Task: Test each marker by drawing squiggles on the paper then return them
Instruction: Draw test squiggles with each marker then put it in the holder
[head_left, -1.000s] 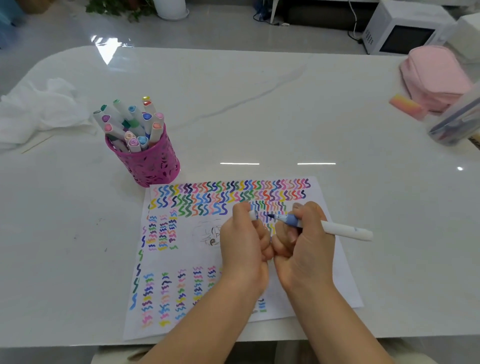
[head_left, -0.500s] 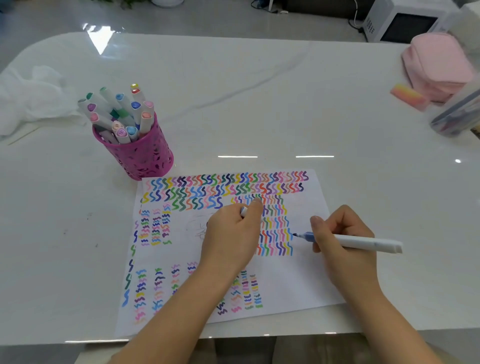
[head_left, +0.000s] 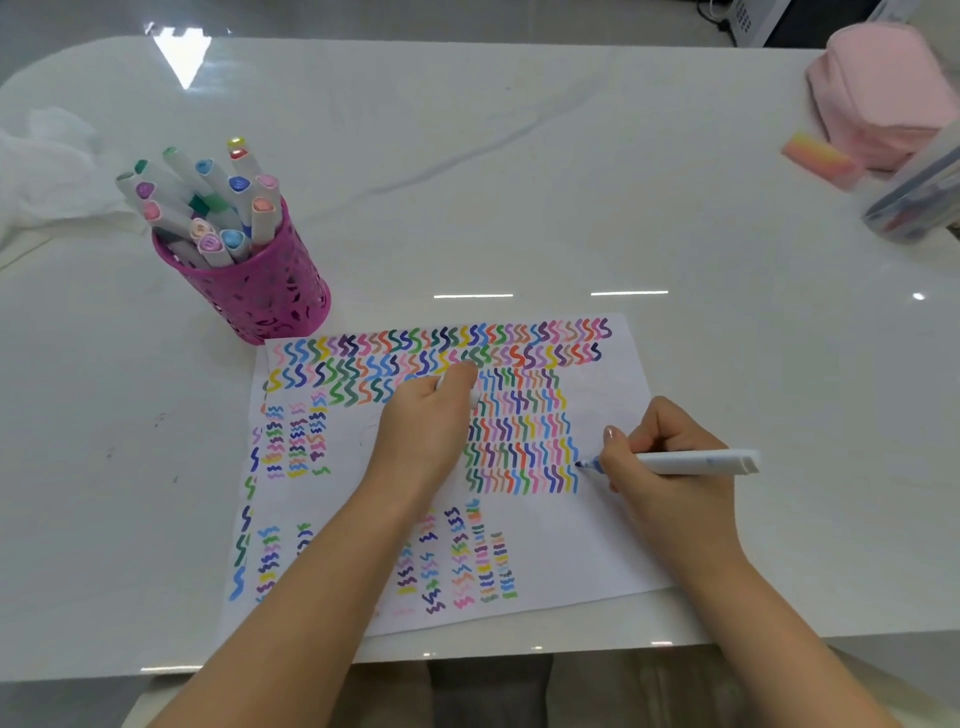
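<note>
now the blue marker (head_left: 696, 461) is uncapped and at work. a second ago both hands were bunched together over the middle of the paper (head_left: 597, 545), pulling it open. since then they have parted, and the tip has come down at the right end of the lower squiggle block, touching or all but touching the sheet. i judge this marker's test stroke is just starting. its return to the pink cup (head_left: 260, 296), which stands just off the paper's far left corner with the other markers (head_left: 208, 208), is not yet done. the right hand (head_left: 660, 467) pinches the marker near its tip, with the barrel pointing off toward the paper's right edge. the left hand (head_left: 426, 431) lies knuckles-up on the paper's middle, fingers curled round a white bit that looks like the cap (head_left: 441, 384). the desk (head_left: 519, 182) carries it all.
</note>
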